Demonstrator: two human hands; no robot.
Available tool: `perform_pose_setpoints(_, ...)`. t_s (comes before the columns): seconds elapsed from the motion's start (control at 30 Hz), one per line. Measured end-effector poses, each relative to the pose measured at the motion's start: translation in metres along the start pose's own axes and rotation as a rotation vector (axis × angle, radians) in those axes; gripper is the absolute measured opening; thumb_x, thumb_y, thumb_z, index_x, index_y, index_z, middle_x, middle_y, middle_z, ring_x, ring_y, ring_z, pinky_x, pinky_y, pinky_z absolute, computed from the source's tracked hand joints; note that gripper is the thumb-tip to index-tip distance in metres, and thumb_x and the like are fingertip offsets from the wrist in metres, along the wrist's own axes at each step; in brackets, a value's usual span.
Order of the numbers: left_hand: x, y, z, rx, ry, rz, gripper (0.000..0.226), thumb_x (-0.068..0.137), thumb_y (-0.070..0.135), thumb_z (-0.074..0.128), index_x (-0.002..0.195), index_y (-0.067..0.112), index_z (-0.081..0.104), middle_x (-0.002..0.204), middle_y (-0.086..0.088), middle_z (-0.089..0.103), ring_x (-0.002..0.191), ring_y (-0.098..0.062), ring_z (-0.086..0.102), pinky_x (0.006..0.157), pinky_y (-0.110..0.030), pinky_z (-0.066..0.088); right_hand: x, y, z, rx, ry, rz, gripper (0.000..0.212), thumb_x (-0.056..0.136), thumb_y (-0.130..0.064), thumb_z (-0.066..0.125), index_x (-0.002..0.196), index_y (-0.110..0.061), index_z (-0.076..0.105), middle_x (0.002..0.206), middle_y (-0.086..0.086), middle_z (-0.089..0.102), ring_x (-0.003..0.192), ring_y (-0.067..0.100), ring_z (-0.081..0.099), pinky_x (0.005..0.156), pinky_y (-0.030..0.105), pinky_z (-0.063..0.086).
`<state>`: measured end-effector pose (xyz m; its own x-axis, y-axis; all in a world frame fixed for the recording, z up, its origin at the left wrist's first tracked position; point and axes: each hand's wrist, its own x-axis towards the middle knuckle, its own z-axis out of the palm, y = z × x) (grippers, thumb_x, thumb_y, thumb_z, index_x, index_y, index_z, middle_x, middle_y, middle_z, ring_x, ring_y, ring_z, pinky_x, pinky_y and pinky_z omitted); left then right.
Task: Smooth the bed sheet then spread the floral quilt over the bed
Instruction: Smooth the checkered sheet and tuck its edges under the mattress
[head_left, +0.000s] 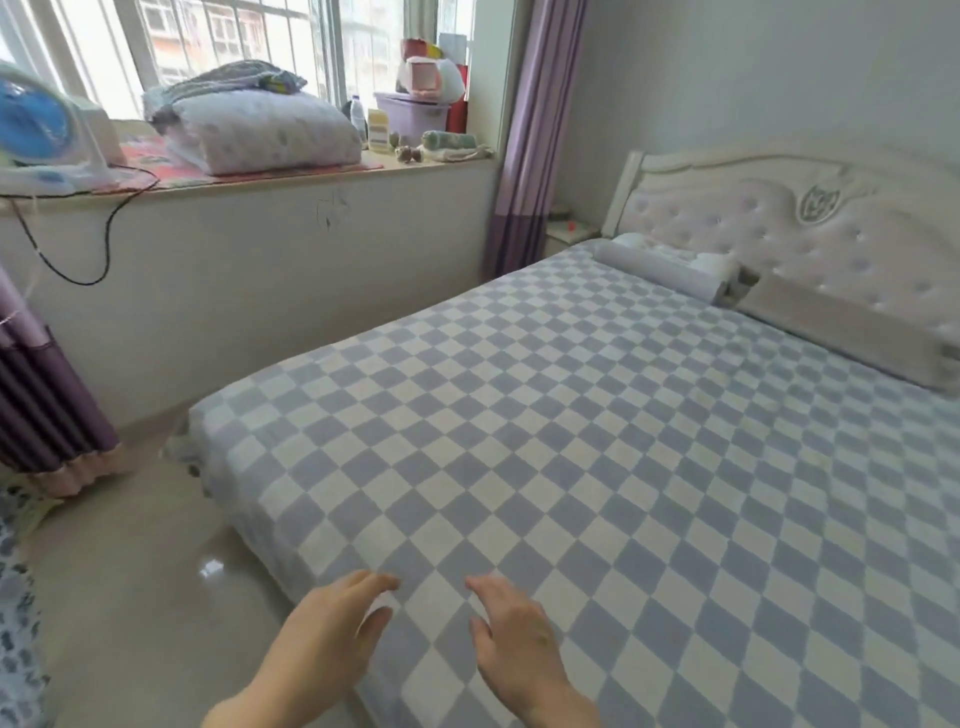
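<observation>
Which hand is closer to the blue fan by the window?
Left. The left hand is at the bed's near corner, on the fan's side. The right hand is beside it, farther from the fan.

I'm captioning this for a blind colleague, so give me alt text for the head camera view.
Two bare hands, left hand and right hand, reach with relaxed fingers over the near corner of a bed covered by a lavender-and-cream checkered sheet. Pillows lie against a tufted white headboard, and folded bedding sits on the windowsill.
</observation>
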<state>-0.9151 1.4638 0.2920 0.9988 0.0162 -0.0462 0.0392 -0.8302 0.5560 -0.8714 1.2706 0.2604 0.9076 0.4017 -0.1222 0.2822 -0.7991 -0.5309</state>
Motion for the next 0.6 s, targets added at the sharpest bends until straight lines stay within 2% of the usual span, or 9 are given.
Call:
perform_pose_setpoints(0.13, 0.043, -0.076, -0.060, 0.110, -0.003, 0.051, 0.049, 0.077, 0.044, 0.033, 0.109, 0.024, 0.065, 0.107, 0.009, 0.067, 0.095, -0.016, 0.066, 0.079, -0.023, 0.046, 0.067, -0.059, 0.027, 0.012, 0.027, 0.013, 0.045, 0.093, -0.028, 0.033, 0.139, -0.026, 0.036, 0.144, -0.012, 0.037, 0.132, 0.006, 0.034, 0.109, 0.020, 0.022)
perform_pose_setpoints(0.23, 0.075, -0.113, -0.088, 0.120, -0.074, 0.031, 0.055, 0.079, 0.043, 0.028, 0.121, 0.022, 0.057, 0.123, 0.009, 0.059, 0.113, -0.016, 0.057, 0.091, -0.024, 0.042, 0.108, -0.088, 0.047, 0.028, 0.017, 0.036, 0.044, 0.094, -0.024, 0.033, 0.138, -0.023, 0.037, 0.143, -0.011, 0.039, 0.132, 0.008, 0.034, 0.109, 0.021, 0.022)
perform_pose_setpoints(0.3, 0.102, -0.135, -0.100, 0.123, -0.083, 0.056, 0.047, 0.086, 0.037, 0.033, 0.124, 0.022, 0.055, 0.127, 0.007, 0.058, 0.115, -0.018, 0.055, 0.092, -0.025, 0.041, 0.140, -0.101, 0.057, 0.039, 0.033, 0.047, 0.047, 0.092, -0.028, 0.029, 0.137, -0.022, 0.039, 0.141, -0.009, 0.042, 0.131, 0.009, 0.037, 0.109, 0.022, 0.024)
perform_pose_setpoints(0.37, 0.137, -0.166, -0.112, 0.125, -0.099, 0.071, 0.035, 0.094, 0.030, 0.041, 0.126, 0.023, 0.053, 0.129, 0.008, 0.056, 0.117, -0.018, 0.053, 0.094, -0.025, 0.039, 0.186, -0.114, 0.071, 0.060, 0.052, 0.064, 0.043, 0.094, -0.026, 0.034, 0.136, -0.021, 0.041, 0.140, -0.008, 0.044, 0.129, 0.010, 0.040, 0.107, 0.024, 0.028)
perform_pose_setpoints(0.47, 0.191, -0.210, -0.132, 0.151, -0.105, 0.051, 0.033, 0.096, 0.026, 0.043, 0.128, 0.024, 0.051, 0.132, 0.010, 0.053, 0.121, -0.014, 0.049, 0.096, -0.023, 0.036, 0.255, -0.133, 0.087, 0.095, 0.082, 0.078, 0.040, 0.095, -0.018, 0.042, 0.134, -0.021, 0.043, 0.138, -0.008, 0.047, 0.127, 0.010, 0.042, 0.105, 0.023, 0.029)
perform_pose_setpoints(0.6, 0.268, -0.268, -0.180, 0.181, -0.111, 0.022, 0.033, 0.096, 0.026, 0.043, 0.128, 0.024, 0.050, 0.134, 0.011, 0.051, 0.123, -0.012, 0.048, 0.097, -0.023, 0.035, 0.363, -0.172, 0.099, 0.140, 0.076, 0.071, 0.040, 0.095, -0.017, 0.042, 0.135, -0.019, 0.043, 0.139, -0.005, 0.047, 0.127, 0.013, 0.043, 0.106, 0.026, 0.031)
